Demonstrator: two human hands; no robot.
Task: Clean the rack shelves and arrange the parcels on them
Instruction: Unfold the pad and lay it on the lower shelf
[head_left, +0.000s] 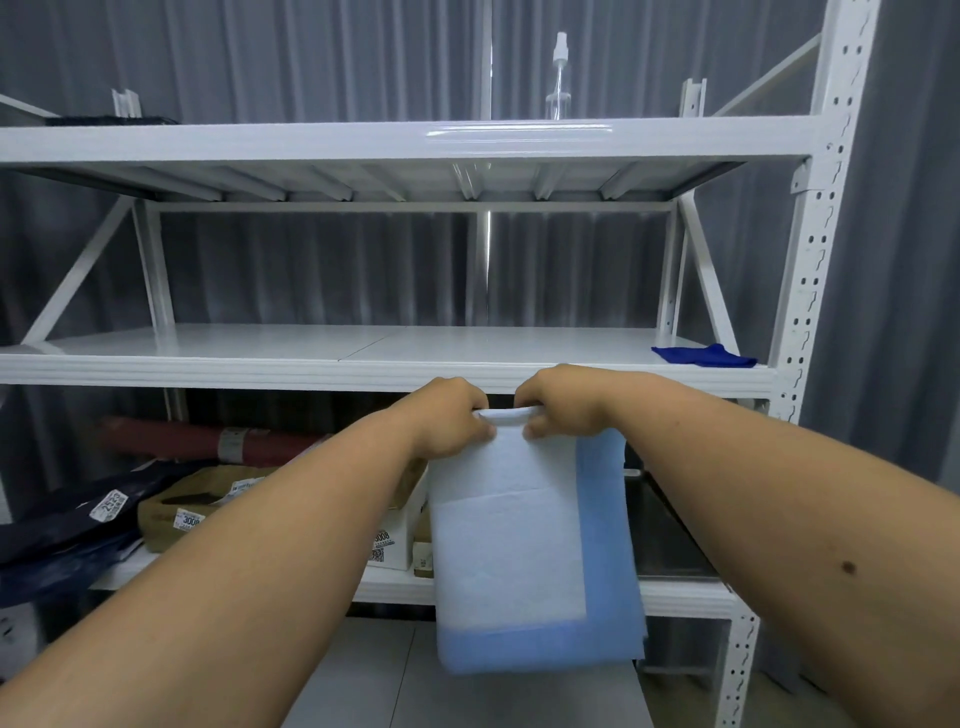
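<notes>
Head view: the left hand (453, 415) and the right hand (563, 402) sit side by side, nearly touching, each with fingers curled over the top edge of a pale blue rectangular plastic mailer parcel with a darker blue border (535, 551). Thumbs pinch the front of the fold, so both hands are clamped on the parcel. It hangs straight down below the knuckles, in front of the lower shelf of the white metal rack (810, 270).

Just beyond the fingers runs the front lip of the white middle shelf (322, 348), its surface stretching away from the hands. Far to the right of the right hand, at that shelf's end, lies a crumpled dark blue cloth (705, 356). High above the right hand, on the top shelf, stands a clear spray bottle with a white nozzle (559, 78).

Below and to the left of the left hand, on the lower shelf, lie other parcels: a dark red rolled tube (197, 441), a dark navy plastic bag with a white label (62, 525), a brown cardboard box with printed stickers (171, 512), and a small white box (396, 540) partly hidden behind the left forearm.
</notes>
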